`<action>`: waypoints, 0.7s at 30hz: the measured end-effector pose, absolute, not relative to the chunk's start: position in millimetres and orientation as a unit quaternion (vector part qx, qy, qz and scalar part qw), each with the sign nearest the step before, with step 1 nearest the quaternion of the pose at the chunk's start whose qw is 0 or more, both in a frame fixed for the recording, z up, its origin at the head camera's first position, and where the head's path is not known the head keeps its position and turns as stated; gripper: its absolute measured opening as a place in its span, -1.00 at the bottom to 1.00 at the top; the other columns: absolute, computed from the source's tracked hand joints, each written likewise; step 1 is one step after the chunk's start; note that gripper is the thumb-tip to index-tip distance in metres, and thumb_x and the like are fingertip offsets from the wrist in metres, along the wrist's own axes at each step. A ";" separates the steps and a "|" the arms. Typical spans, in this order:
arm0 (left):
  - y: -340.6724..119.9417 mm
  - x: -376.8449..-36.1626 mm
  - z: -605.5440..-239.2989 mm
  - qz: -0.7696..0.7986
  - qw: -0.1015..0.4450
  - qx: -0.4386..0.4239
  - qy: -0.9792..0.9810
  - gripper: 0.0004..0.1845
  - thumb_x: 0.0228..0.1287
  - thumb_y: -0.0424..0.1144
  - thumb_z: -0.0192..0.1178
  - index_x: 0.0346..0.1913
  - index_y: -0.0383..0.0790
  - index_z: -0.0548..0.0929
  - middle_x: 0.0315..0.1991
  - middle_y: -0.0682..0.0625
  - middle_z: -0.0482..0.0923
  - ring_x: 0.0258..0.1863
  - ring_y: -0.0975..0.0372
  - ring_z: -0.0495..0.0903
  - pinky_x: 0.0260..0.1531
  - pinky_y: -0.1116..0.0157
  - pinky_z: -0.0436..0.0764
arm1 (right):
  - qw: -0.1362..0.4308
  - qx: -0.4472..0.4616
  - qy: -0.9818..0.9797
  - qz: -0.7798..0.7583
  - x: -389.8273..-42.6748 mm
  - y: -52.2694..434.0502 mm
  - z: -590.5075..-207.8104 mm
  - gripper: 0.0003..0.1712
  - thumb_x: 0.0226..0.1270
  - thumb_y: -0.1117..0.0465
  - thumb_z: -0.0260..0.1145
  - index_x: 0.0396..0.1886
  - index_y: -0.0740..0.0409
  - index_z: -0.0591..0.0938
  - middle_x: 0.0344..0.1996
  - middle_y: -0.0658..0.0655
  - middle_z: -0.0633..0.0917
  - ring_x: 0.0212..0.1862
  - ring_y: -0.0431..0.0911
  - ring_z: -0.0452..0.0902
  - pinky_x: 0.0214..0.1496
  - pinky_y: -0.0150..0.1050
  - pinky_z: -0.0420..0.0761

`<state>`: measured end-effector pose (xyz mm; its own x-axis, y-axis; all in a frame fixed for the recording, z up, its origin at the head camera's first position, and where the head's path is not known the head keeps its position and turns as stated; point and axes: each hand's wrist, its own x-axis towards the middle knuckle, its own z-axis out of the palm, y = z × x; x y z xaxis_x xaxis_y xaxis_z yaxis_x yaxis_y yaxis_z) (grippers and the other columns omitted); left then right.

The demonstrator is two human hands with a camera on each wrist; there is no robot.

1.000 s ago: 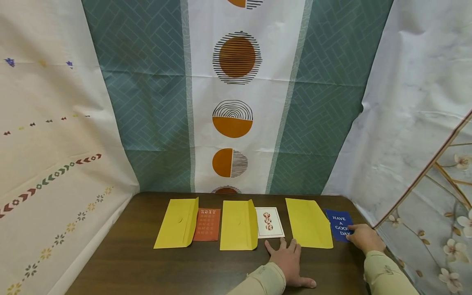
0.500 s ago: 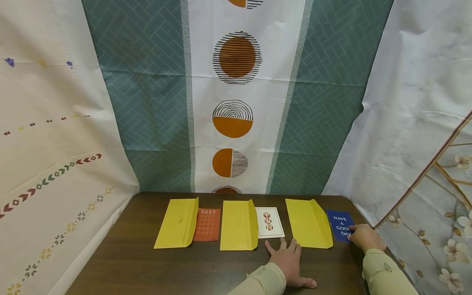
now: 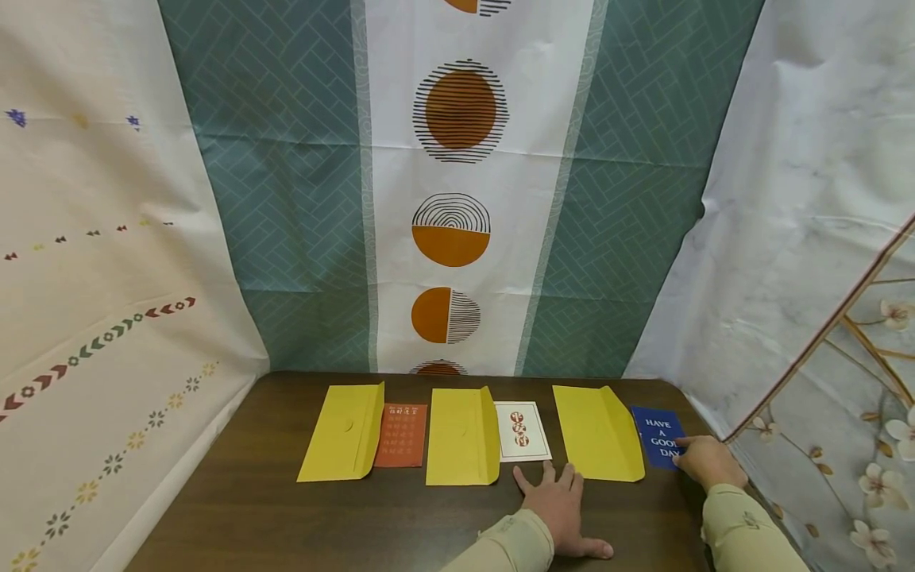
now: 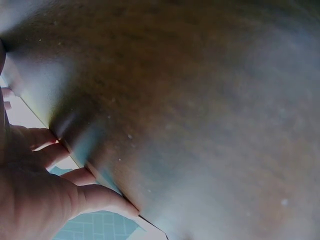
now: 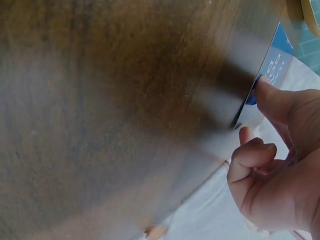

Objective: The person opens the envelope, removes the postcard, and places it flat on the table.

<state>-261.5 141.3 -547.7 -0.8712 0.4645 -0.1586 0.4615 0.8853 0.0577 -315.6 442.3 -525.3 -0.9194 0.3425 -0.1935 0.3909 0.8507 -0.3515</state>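
In the head view my right hand (image 3: 711, 462) is at the lower right of a blue card (image 3: 658, 433) printed "HAVE A GOOD DAY", its thumb and a finger on the card's edge. The right wrist view shows one digit on the blue card (image 5: 274, 62) and the other fingers curled. The card lies just right of a yellow envelope (image 3: 596, 437) with its flap toward the card. My left hand (image 3: 557, 508) rests on the table with fingers spread, its fingertips near that envelope's lower left corner and a white card (image 3: 525, 453) with red print.
Another yellow envelope (image 3: 461, 445) lies left of the white card. Farther left, a red card (image 3: 403, 445) adjoins a third yellow envelope (image 3: 339, 445). All lie in a row along the back of the dark wooden table (image 3: 322, 524). Patterned cloth (image 3: 307, 238) hangs behind and at both sides.
The blue card has shifted very slightly right with my right hand, and the right envelope's flap edge now shows more. My left hand has stayed in place.
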 end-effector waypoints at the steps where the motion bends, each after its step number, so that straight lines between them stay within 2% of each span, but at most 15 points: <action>1: 141.4 -261.2 -546.9 0.009 0.084 0.240 0.967 0.15 -0.03 0.81 0.14 0.63 0.37 0.31 0.65 0.35 0.20 0.68 0.10 0.25 0.41 -0.48 0.33 | 0.060 0.186 0.961 -0.195 -315.5 444.5 -526.0 -0.32 0.43 0.11 0.43 0.47 0.24 0.53 0.34 0.62 0.50 0.09 0.45 0.56 0.06 0.38 0.57; 5: 140.7 -260.8 -546.4 0.011 0.086 0.241 0.967 0.15 -0.02 0.80 0.13 0.63 0.36 0.30 0.66 0.34 0.19 0.68 0.09 0.25 0.41 -0.48 0.32 | 0.054 0.157 0.968 -0.187 -315.6 453.8 -532.0 -0.25 0.43 0.06 0.43 0.46 0.37 0.49 0.35 0.66 0.47 0.22 0.57 0.51 0.18 0.52 0.54; 13: 139.3 -262.2 -555.6 0.031 0.092 0.235 0.967 0.16 -0.02 0.81 0.12 0.65 0.38 0.25 0.69 0.34 0.13 0.71 0.05 0.19 0.42 -0.51 0.26 | 0.037 0.098 0.974 -0.202 -315.3 469.5 -547.9 -0.16 0.50 -0.03 0.38 0.47 0.53 0.41 0.29 0.69 0.51 0.32 0.65 0.43 0.33 0.48 0.45; 18: 140.5 -263.5 -560.6 0.027 0.097 0.228 0.968 0.19 -0.01 0.77 0.15 0.69 0.39 0.16 0.72 0.34 0.02 0.72 0.07 0.17 0.44 -0.47 0.27 | 0.049 0.077 0.971 -0.222 -315.0 473.1 -547.4 -0.01 0.68 -0.16 0.13 0.54 0.67 0.13 0.36 0.78 0.35 0.40 0.70 0.28 0.41 0.51 0.36; 21: 136.3 -259.0 -557.2 -0.003 0.072 0.259 0.963 0.17 0.01 0.75 0.17 0.68 0.34 0.21 0.70 0.34 0.11 0.66 0.15 0.28 0.42 -0.37 0.40 | 0.053 0.080 0.967 -0.235 -314.5 472.0 -547.9 0.01 0.74 -0.16 -0.02 0.54 0.75 0.00 0.38 0.81 0.27 0.44 0.71 0.19 0.47 0.51 0.30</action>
